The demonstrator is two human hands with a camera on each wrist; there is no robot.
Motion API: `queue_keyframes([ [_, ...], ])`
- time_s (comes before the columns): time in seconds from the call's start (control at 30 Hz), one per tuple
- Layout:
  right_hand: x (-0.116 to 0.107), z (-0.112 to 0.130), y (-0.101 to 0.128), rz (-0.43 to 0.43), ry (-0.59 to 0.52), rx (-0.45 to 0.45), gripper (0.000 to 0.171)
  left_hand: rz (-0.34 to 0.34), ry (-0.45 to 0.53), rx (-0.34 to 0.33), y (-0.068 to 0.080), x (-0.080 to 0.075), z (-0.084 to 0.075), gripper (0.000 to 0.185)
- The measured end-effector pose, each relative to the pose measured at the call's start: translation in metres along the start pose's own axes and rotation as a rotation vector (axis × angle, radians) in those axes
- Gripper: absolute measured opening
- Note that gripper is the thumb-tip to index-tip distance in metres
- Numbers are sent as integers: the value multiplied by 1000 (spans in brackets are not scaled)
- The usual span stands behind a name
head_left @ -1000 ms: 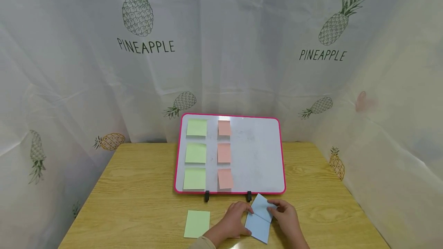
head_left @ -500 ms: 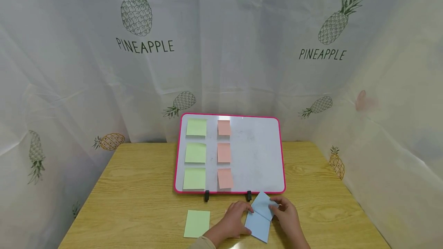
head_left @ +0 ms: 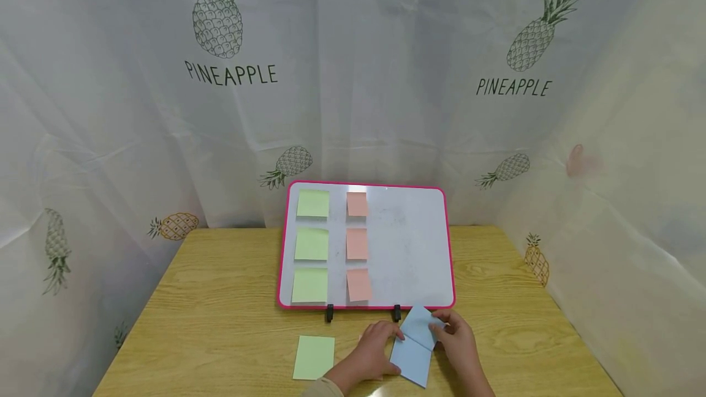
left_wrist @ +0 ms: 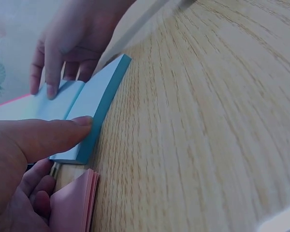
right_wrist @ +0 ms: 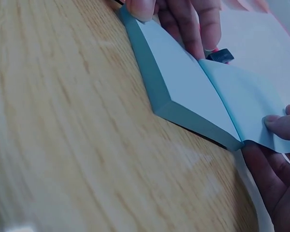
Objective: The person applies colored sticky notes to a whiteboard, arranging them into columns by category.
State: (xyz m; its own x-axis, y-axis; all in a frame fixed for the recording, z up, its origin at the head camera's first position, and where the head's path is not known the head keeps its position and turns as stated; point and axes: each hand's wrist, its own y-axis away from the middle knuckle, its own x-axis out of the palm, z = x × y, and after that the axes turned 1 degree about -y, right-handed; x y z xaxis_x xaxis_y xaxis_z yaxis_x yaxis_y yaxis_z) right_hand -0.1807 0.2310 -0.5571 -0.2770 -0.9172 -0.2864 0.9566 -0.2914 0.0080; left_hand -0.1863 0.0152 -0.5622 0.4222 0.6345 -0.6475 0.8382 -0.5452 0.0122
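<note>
A thick pad of blue sticky notes lies on the table, its top sheet folded back toward the whiteboard and still joined along the pad's far edge. My left hand holds the pad from the left, thumb at the near corner and fingers at the far one. With thumb and fingers, my right hand pinches the raised sheet at its right side. Under my left hand sits a pink sticky note pad, mostly hidden in the head view. To its left lies a green sticky note pad.
Behind the hands, a pink-rimmed whiteboard stands on black feet. Its left part carries a column of green notes and a column of pink notes. A pineapple-print curtain surrounds the wooden table.
The raised blue sheet and my right hand have shifted slightly up and right in the head view. My left hand keeps its place on the pad.
</note>
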Motion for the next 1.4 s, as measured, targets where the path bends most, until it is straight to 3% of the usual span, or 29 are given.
queue_keyframes([
  [0.23, -1, 2, -2, -6, -19, 8, 23, 10, 23, -22, -1, 1, -1, 50],
  [0.5, -9, 11, -9, -7, 14, 17, 23, -16, -16, 22, 1, 2, -1, 50],
  [0.93, -13, 28, -20, 20, -1, -16, 25, -21, -6, 32, 2, 3, -2, 50],
  [1.2, -15, 36, -31, 47, 68, -108, 25, -39, -56, 10, 1, 3, -4, 58],
  [1.4, -16, 45, -42, 103, 87, -131, 26, 3, -80, -6, -1, -3, -8, 56],
])
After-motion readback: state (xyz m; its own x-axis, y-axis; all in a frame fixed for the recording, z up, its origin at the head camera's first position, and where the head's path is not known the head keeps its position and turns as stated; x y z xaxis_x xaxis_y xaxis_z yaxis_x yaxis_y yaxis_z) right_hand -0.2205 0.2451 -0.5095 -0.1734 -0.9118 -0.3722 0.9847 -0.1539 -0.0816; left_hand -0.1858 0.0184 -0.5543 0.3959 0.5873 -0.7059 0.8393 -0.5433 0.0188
